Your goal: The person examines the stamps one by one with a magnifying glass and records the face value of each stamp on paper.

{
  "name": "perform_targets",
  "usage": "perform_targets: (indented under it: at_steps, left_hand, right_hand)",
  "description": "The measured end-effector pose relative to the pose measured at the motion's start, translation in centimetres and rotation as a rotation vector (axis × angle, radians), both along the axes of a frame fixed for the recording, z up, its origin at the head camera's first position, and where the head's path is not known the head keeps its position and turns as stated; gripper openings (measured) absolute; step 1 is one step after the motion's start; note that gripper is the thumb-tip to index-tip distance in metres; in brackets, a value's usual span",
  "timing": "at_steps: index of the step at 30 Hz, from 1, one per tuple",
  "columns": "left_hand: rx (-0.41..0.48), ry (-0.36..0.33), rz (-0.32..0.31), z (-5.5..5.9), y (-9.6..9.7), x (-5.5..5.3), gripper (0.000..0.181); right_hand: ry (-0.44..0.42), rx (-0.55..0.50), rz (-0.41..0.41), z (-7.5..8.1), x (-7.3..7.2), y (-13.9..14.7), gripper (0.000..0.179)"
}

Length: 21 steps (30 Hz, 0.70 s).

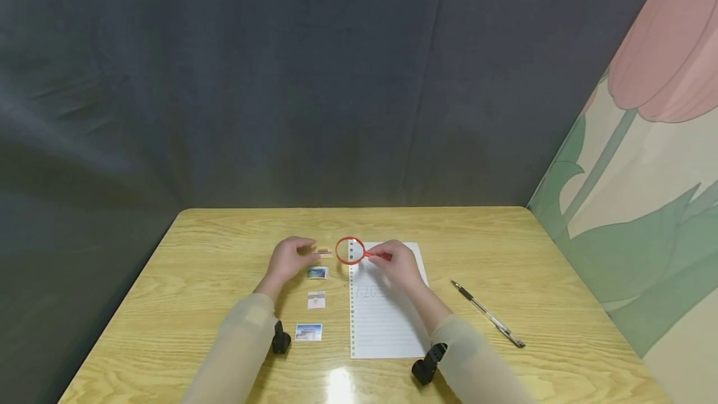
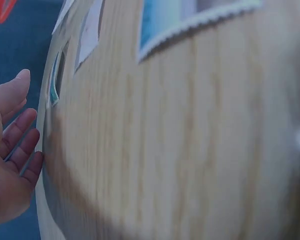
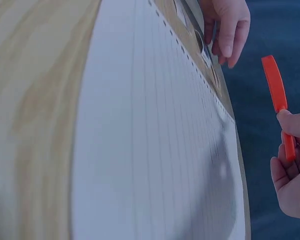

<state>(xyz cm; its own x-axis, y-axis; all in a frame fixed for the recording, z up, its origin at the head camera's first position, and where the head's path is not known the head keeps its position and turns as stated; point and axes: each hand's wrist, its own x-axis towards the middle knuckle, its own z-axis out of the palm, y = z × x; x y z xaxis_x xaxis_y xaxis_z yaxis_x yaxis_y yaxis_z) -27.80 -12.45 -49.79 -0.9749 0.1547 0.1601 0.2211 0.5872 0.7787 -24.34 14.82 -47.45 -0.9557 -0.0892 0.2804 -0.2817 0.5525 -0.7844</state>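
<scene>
My right hand (image 1: pixel 397 260) pinches the handle of a small red magnifying glass (image 1: pixel 365 254) between thumb and fingers. Its round lens is raised over the top left corner of a lined loose-leaf sheet (image 1: pixel 387 329). In the right wrist view the red frame (image 3: pixel 274 82) appears nearly edge-on. My left hand (image 1: pixel 288 260) has its thumb and fingertips right at the left edge of the farthest stamp (image 1: pixel 325 254), partly covering it. The left wrist view shows that hand's fingers (image 2: pixel 24 150) loosely extended, holding nothing.
Below the farthest stamp, a green-blue stamp (image 1: pixel 318 273), a pale stamp (image 1: pixel 316 300) and a blue-sky stamp (image 1: pixel 309 332) form a column left of the sheet. Faint handwriting (image 1: pixel 370 292) marks the paper. A pen (image 1: pixel 488 313) lies on the wooden table (image 1: pixel 561 267) to the right.
</scene>
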Motion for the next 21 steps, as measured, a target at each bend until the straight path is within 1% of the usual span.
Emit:
perform_targets:
  at_steps: [5,9,12,16,21]
  left_hand:
    - [-0.031,0.047,-0.023,-0.4,-0.1,-0.2,0.037]
    - [-0.044,0.075,-0.015,-0.8,-0.2,-0.2,0.033]
    - [-0.054,0.078,-0.005,-1.1,-0.3,-0.2,0.032]
    - [-0.072,0.064,-0.01,-1.2,-0.3,-0.3,0.033]
    - [-0.091,0.05,-0.01,-1.4,-0.4,-0.6,0.033]
  right_hand:
    - [-0.025,-0.002,-0.008,0.0,-0.6,-1.6,0.006]
    - [-0.037,0.011,-0.013,-0.3,-1.0,-2.6,0.005]
    - [-0.035,0.034,-0.023,-0.5,-1.3,-3.1,0.005]
    - [-0.033,0.067,-0.035,-1.1,-1.8,-3.6,0.004]
    - [-0.032,0.087,-0.045,-1.5,-2.1,-4.5,0.003]
